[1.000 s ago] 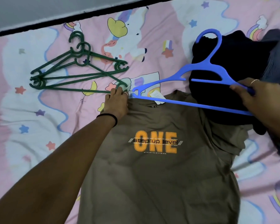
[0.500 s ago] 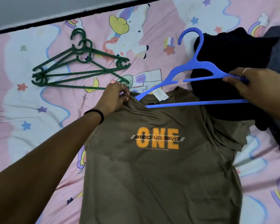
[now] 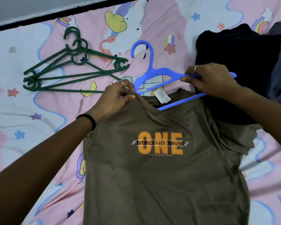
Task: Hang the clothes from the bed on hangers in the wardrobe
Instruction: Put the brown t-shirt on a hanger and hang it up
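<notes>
- Now the blue hanger has been swung across the bed: a second ago its hook lay over the dark clothes, and it is now seen over the sheet, left of that pile and just above the collar.
- Its left arm has been slid into the neck opening of the shirt; half a second ago that end was only at the collar's edge, and now it is covered by fabric beside the left hand.
- The lower bar is seen to pass under the front of the collar and to emerge toward the right.
- The collar has been lifted and bunched at its left side, where earlier it was pressed flat.
- The step in hand is judged to be threading the hanger through the neck; one shoulder seems engaged, the other not yet, and nothing has been carried to the wardrobe.
- The left hand is closed in a pinch on the collar's left edge, thumb and fingertips drawn together on the cloth.
- The right hand is curled round the hanger's right arm, near its tip.
- The shirt is laid face up on the sheet, olive-brown, with an orange "ONE" print and a white label turned out at the neck; its right sleeve is rumpled against the dark clothes.
- Green hangers are left in a loose stack on the sheet, apart from the shirt.
</notes>
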The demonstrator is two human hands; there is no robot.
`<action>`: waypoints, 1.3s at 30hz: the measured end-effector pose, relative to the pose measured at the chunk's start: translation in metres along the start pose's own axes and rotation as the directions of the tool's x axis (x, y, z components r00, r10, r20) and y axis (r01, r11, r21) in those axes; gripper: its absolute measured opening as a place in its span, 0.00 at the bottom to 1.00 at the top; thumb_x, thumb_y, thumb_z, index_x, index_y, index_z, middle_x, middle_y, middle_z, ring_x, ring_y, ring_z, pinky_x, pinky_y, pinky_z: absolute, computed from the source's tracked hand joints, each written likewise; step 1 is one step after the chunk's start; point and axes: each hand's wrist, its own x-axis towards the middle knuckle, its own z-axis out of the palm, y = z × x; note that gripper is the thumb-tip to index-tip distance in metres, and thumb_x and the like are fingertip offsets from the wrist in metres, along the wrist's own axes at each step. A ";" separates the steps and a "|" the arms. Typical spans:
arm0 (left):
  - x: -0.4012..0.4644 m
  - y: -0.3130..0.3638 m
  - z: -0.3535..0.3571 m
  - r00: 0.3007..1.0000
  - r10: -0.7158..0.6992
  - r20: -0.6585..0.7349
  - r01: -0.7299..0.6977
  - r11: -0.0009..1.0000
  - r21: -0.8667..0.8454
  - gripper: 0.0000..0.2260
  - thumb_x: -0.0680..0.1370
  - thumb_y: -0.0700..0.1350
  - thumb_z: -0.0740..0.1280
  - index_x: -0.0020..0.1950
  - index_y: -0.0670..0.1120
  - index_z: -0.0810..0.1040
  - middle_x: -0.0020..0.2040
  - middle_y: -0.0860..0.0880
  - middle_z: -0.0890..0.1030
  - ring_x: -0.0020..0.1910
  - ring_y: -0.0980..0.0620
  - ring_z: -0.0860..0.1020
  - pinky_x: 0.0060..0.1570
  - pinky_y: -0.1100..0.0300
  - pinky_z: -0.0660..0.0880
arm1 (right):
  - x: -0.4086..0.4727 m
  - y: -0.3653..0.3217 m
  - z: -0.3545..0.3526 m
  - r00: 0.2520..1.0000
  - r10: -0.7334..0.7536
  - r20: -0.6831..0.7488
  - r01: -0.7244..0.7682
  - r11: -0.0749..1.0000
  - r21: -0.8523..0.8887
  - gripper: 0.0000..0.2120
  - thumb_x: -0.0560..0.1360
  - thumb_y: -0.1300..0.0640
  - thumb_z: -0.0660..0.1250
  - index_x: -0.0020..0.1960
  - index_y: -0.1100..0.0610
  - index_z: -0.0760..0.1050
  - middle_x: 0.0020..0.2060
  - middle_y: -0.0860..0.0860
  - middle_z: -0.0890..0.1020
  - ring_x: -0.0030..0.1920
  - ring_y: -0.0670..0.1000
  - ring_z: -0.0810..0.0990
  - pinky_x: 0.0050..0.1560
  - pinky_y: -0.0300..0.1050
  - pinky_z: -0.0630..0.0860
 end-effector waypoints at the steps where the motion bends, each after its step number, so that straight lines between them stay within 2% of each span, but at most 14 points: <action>1: 0.000 -0.004 0.000 1.000 -0.029 0.010 0.030 0.999 -0.045 0.07 0.76 0.41 0.70 0.49 0.48 0.74 0.44 0.46 0.83 0.46 0.46 0.80 0.51 0.56 0.75 | 0.005 -0.001 0.004 1.000 -0.009 0.005 0.009 1.000 0.003 0.21 0.75 0.37 0.61 0.51 0.53 0.80 0.35 0.54 0.82 0.40 0.60 0.80 0.35 0.45 0.67; 3: 0.000 -0.011 0.001 0.994 -0.110 0.000 0.109 0.983 -0.149 0.11 0.76 0.42 0.70 0.51 0.50 0.68 0.45 0.46 0.83 0.49 0.43 0.79 0.55 0.50 0.74 | 0.015 -0.002 0.011 1.000 -0.003 0.028 0.003 1.000 0.010 0.22 0.75 0.36 0.61 0.51 0.54 0.80 0.35 0.55 0.82 0.41 0.60 0.80 0.36 0.44 0.65; 6: 0.005 -0.012 0.004 0.983 -0.180 -0.027 0.167 0.950 -0.265 0.10 0.77 0.45 0.69 0.52 0.47 0.68 0.43 0.49 0.83 0.44 0.50 0.78 0.48 0.54 0.74 | 0.028 -0.006 0.018 0.996 0.015 0.084 -0.019 0.999 0.041 0.18 0.77 0.40 0.63 0.52 0.54 0.79 0.36 0.54 0.81 0.42 0.59 0.80 0.38 0.45 0.68; 10: 0.018 -0.007 0.009 0.990 -0.132 -0.055 0.120 0.975 -0.185 0.05 0.80 0.46 0.64 0.49 0.45 0.77 0.41 0.50 0.84 0.43 0.50 0.81 0.51 0.50 0.75 | 0.038 -0.014 0.032 0.984 0.022 0.178 -0.048 0.988 0.145 0.17 0.78 0.42 0.62 0.52 0.55 0.78 0.35 0.51 0.77 0.42 0.57 0.79 0.41 0.48 0.72; 15: 0.031 0.009 0.012 0.994 -0.108 -0.028 0.101 0.976 -0.194 0.05 0.80 0.46 0.65 0.52 0.46 0.78 0.37 0.50 0.81 0.36 0.56 0.78 0.41 0.59 0.74 | 0.039 -0.019 0.049 0.969 -0.060 0.238 0.018 0.985 0.172 0.15 0.80 0.47 0.61 0.55 0.57 0.78 0.40 0.53 0.80 0.46 0.58 0.77 0.50 0.49 0.67; 18: 0.031 0.008 0.012 0.996 -0.079 -0.043 0.070 0.982 -0.175 0.04 0.80 0.45 0.64 0.52 0.48 0.78 0.34 0.49 0.79 0.34 0.54 0.76 0.40 0.57 0.74 | 0.036 -0.024 0.053 0.998 -0.057 0.032 0.056 0.998 0.034 0.17 0.79 0.46 0.59 0.58 0.56 0.79 0.48 0.56 0.79 0.51 0.59 0.76 0.55 0.51 0.66; 20: 0.031 0.005 0.011 0.994 -0.077 -0.074 0.061 0.978 -0.201 0.03 0.80 0.44 0.64 0.50 0.50 0.78 0.33 0.51 0.78 0.33 0.55 0.75 0.40 0.55 0.74 | 0.024 -0.026 0.050 0.967 0.102 -0.233 -0.073 0.989 0.129 0.14 0.79 0.50 0.61 0.58 0.57 0.79 0.52 0.58 0.76 0.52 0.58 0.76 0.56 0.50 0.69; 22: 0.030 0.002 0.008 0.991 -0.090 -0.095 0.067 0.972 -0.227 0.03 0.80 0.43 0.64 0.51 0.49 0.78 0.31 0.56 0.79 0.32 0.57 0.75 0.41 0.54 0.74 | 0.001 -0.028 0.048 0.894 0.317 -0.317 -0.232 0.932 0.278 0.10 0.79 0.56 0.61 0.53 0.61 0.76 0.50 0.59 0.75 0.50 0.56 0.74 0.52 0.45 0.68; 23: 0.030 0.002 0.007 0.991 -0.094 -0.097 0.070 0.971 -0.229 0.04 0.80 0.43 0.64 0.53 0.47 0.78 0.31 0.58 0.79 0.31 0.59 0.76 0.41 0.55 0.74 | -0.013 -0.027 0.051 0.895 0.351 -0.274 -0.277 0.921 0.274 0.08 0.79 0.58 0.60 0.50 0.62 0.75 0.48 0.59 0.74 0.48 0.57 0.74 0.49 0.45 0.67; 25: 0.030 0.004 0.006 0.992 -0.093 -0.087 0.072 0.973 -0.218 0.06 0.80 0.44 0.64 0.56 0.45 0.77 0.32 0.62 0.80 0.31 0.62 0.76 0.41 0.56 0.75 | -0.041 -0.025 0.063 0.976 0.206 -0.075 -0.192 0.968 0.160 0.06 0.78 0.59 0.61 0.47 0.61 0.75 0.45 0.59 0.76 0.46 0.60 0.76 0.48 0.49 0.71; 27: 0.030 0.009 0.004 0.994 -0.089 -0.066 0.074 0.977 -0.199 0.06 0.80 0.45 0.65 0.56 0.47 0.77 0.37 0.61 0.80 0.32 0.62 0.77 0.44 0.53 0.77 | -0.061 -0.027 0.078 0.983 -0.049 0.180 0.036 0.997 0.072 0.08 0.77 0.59 0.62 0.53 0.60 0.77 0.54 0.57 0.77 0.51 0.61 0.77 0.52 0.53 0.76; 29: 0.031 0.014 0.003 0.996 -0.091 -0.021 0.085 0.977 -0.198 0.05 0.80 0.45 0.65 0.54 0.47 0.77 0.43 0.58 0.81 0.34 0.62 0.79 0.46 0.54 0.79 | -0.067 -0.033 0.089 0.937 -0.144 0.318 0.146 0.989 0.018 0.19 0.76 0.60 0.64 0.67 0.58 0.72 0.67 0.54 0.72 0.57 0.59 0.76 0.54 0.53 0.77; 33: 0.028 0.025 0.005 0.991 -0.115 0.071 0.129 0.962 -0.242 0.02 0.81 0.44 0.63 0.52 0.51 0.75 0.48 0.50 0.83 0.39 0.55 0.83 0.43 0.58 0.79 | -0.048 -0.049 0.088 0.943 -0.035 0.330 0.046 0.999 -0.027 0.24 0.79 0.59 0.59 0.75 0.52 0.61 0.75 0.49 0.61 0.62 0.58 0.73 0.49 0.53 0.77; 39: 0.021 0.030 -0.002 0.988 -0.121 0.097 0.138 0.972 -0.189 0.04 0.82 0.45 0.62 0.55 0.48 0.73 0.48 0.51 0.82 0.36 0.54 0.83 0.34 0.64 0.76 | -0.031 -0.053 0.078 0.914 -0.018 0.405 0.071 0.991 -0.116 0.20 0.81 0.54 0.57 0.72 0.54 0.64 0.67 0.52 0.71 0.59 0.58 0.75 0.51 0.51 0.73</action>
